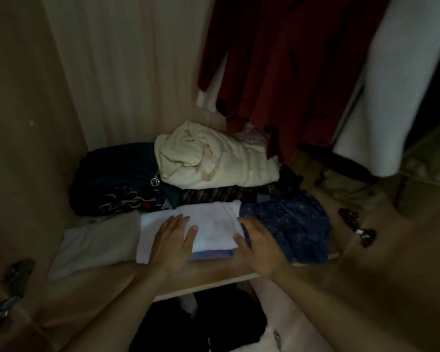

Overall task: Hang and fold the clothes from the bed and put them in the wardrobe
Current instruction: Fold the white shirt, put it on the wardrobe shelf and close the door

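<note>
The wardrobe shelf carries the folded white garment at its front edge, long axis left to right, directly ahead of both hands. Left hand lies flat and open on it; right hand, open, presses its right end. Lower compartment contents are too dark to identify

Dim, soft, wide-angle edge distortion.

I am at an open wardrobe in a dim home bedroom. Folded clothes are stacked on its wooden shelf, a red garment hangs above, and door hinges show at the sides.
</note>
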A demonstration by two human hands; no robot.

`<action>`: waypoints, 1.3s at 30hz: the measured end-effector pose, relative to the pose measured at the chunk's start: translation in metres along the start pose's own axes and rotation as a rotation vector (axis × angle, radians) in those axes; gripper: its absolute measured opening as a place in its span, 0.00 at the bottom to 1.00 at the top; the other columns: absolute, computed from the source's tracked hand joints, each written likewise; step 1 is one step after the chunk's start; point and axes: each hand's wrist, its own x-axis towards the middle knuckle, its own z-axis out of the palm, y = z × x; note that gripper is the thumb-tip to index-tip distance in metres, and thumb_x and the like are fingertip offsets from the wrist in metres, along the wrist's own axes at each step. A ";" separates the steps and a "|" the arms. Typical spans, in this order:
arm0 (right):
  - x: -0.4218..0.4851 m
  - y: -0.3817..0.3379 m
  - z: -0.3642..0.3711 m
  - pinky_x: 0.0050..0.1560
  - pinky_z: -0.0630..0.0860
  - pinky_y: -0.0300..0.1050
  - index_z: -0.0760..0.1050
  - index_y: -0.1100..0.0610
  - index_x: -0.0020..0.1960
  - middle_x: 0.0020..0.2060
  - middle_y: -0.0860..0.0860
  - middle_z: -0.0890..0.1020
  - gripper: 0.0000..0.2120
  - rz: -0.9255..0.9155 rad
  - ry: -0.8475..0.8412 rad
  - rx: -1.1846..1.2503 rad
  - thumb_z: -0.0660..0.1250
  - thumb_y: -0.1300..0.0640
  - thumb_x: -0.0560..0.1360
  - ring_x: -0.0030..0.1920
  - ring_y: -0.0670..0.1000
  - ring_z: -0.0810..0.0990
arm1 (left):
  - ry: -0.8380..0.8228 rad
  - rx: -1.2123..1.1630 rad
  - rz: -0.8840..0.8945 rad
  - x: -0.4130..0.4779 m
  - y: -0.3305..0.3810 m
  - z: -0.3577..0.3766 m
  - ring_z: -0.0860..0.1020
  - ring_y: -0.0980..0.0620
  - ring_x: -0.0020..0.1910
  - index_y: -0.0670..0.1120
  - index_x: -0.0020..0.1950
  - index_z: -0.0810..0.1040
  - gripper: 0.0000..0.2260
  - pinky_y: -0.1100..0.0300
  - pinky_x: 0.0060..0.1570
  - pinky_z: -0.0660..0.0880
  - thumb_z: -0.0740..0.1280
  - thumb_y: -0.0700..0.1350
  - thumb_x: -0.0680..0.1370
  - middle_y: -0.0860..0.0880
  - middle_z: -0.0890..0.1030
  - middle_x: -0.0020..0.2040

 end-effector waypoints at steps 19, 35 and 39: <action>-0.171 0.001 -0.153 0.65 0.68 0.44 0.68 0.52 0.71 0.67 0.49 0.74 0.30 -0.102 0.183 -0.048 0.51 0.36 0.77 0.68 0.51 0.71 | 0.131 -0.022 0.096 -0.170 0.169 -0.010 0.67 0.45 0.71 0.44 0.74 0.69 0.30 0.53 0.71 0.63 0.52 0.63 0.80 0.44 0.71 0.73; -0.308 0.021 -0.259 0.63 0.65 0.35 0.68 0.53 0.71 0.66 0.47 0.74 0.22 -0.180 0.238 -0.004 0.58 0.44 0.81 0.66 0.46 0.72 | 0.159 -0.007 0.158 -0.318 0.291 0.016 0.72 0.46 0.63 0.49 0.67 0.73 0.31 0.51 0.60 0.70 0.45 0.67 0.78 0.49 0.76 0.63; -0.330 0.004 -0.270 0.62 0.63 0.35 0.67 0.54 0.72 0.66 0.47 0.74 0.21 -0.167 0.277 -0.017 0.59 0.47 0.81 0.67 0.46 0.71 | 0.169 -0.011 0.197 -0.338 0.298 -0.002 0.70 0.46 0.65 0.48 0.68 0.73 0.21 0.51 0.63 0.68 0.52 0.57 0.83 0.48 0.76 0.65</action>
